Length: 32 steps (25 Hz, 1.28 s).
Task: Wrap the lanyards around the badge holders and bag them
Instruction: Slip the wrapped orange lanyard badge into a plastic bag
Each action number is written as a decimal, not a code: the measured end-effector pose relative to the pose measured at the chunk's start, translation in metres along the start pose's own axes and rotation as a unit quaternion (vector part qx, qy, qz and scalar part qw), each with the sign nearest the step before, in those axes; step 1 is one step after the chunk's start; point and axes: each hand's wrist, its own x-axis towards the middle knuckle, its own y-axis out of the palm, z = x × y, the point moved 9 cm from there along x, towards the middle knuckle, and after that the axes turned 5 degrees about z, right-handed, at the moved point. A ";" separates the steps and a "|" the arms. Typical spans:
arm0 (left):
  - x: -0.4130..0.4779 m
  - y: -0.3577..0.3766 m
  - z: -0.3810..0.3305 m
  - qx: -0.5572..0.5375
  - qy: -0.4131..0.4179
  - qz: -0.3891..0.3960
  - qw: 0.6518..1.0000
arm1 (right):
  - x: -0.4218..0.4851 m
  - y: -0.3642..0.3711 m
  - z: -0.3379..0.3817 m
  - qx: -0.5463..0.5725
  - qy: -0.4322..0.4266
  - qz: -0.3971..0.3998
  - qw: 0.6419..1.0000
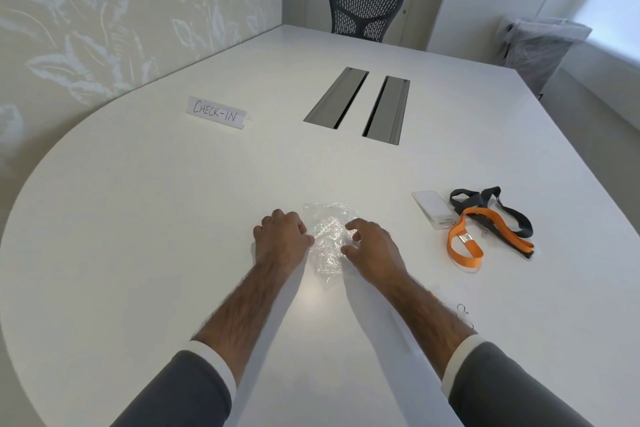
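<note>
Standing by the near edge, one sees a broad white surface (173, 218) whose near-left corner is rounded off, with a pale leaf-patterned wall (104, 10) along its left edge. A dark mesh office chair (365, 7) sits at the far edge, and a bin with a plastic liner (540, 48) stands on the floor off the far-right corner. Two metal cable troughs (337, 99) are set into the middle of the surface, and a folded "CHECK-IN" card (216, 112) stands to their left.

Toward the right edge lies a clear badge holder (433, 208), with a grey lanyard (509, 215) and an orange lanyard (464, 246) loosely tangled beside it, the orange one crossing over the grey. A small metal clip (462, 309) shows just beside the right forearm.

A crumpled clear plastic bag (327, 236) lies flat near the middle of the near edge, between the two hands. The left hand (282, 239) has its fingers (301, 227) curled, pinching the bag's left side. The right hand (372, 250) keeps its bent fingers (351, 226) apart, tips at the bag's right side, gripping nothing.
</note>
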 end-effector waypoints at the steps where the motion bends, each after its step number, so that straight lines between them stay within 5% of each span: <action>1: -0.001 -0.001 -0.001 -0.001 0.002 -0.002 1.000 | 0.001 0.000 0.000 0.005 0.002 0.001 1.000; 6: -0.002 -0.006 0.007 -0.145 0.010 -0.014 0.989 | 0.001 0.000 0.002 0.045 0.012 -0.003 0.999; 15: -0.013 -0.036 0.002 -0.424 0.084 0.026 0.902 | -0.001 -0.045 0.014 0.215 0.032 -0.046 0.975; 22: -0.043 -0.052 0.000 -0.566 0.094 0.129 0.808 | -0.028 -0.025 0.000 0.437 0.057 0.162 0.883; 25: -0.052 -0.050 0.004 -0.582 0.073 0.121 0.801 | -0.051 -0.015 0.008 0.473 0.032 0.223 0.852; 30: -0.057 -0.036 0.001 -0.601 0.041 0.107 0.791 | -0.070 -0.013 0.006 0.431 0.024 0.178 0.884; 32: -0.059 -0.037 0.003 -0.546 0.036 0.045 0.836 | -0.072 -0.017 0.002 0.431 0.025 0.150 0.889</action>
